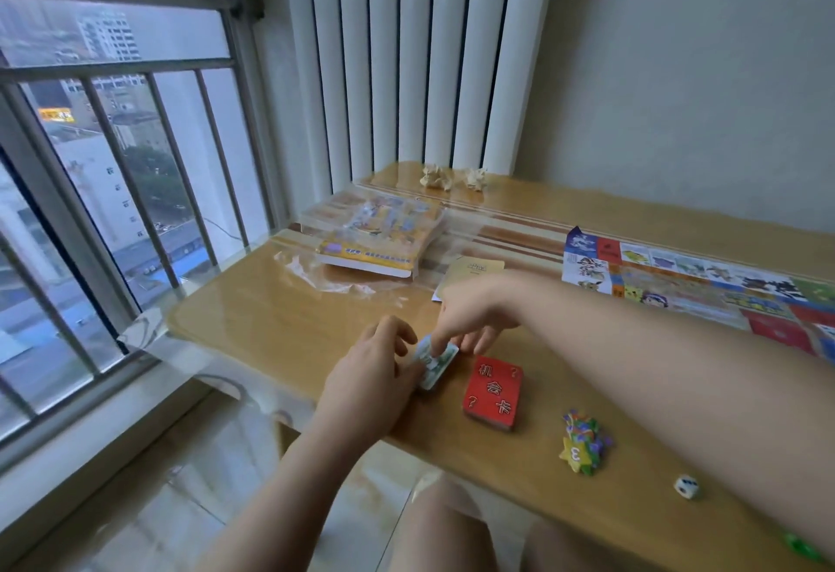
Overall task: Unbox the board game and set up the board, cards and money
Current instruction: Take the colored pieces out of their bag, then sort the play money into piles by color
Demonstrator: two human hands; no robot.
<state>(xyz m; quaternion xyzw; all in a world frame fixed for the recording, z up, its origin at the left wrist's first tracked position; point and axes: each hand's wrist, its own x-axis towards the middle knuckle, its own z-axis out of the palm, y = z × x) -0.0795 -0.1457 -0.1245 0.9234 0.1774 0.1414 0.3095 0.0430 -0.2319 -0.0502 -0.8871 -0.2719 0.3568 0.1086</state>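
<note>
**Fig. 1.** A small green-and-white stack [434, 366] of cards or notes (which of the two cannot be told) is shown near the front left of the wooden table [280, 323], held between both hands. The left hand [375, 375] is curled against the near left side of the stack. The right hand [479, 318] is reached across from the right, with its fingertips [437, 345] pinched down on the far end of the stack.

Just beside the stack, to its right, a red card deck [493, 393] printed with white characters and question marks is laid flat on the table, untouched by either hand. Further right a heap of coloured star tokens [583, 440] is seen, the yellow one at the front marked 3, and beyond it a white die [687, 486].

The game board [705, 282] is spread flat along the far right of the table, its near edge hidden by the right forearm. Behind the hands, a yellow booklet [474, 271], the yellow game box [384, 237] and crumpled clear wrap [325, 275] are placed towards the barred window [113, 165]. Crumpled paper balls [436, 176] are set at the back edge of the table, below white vertical slats [406, 52]
</note>
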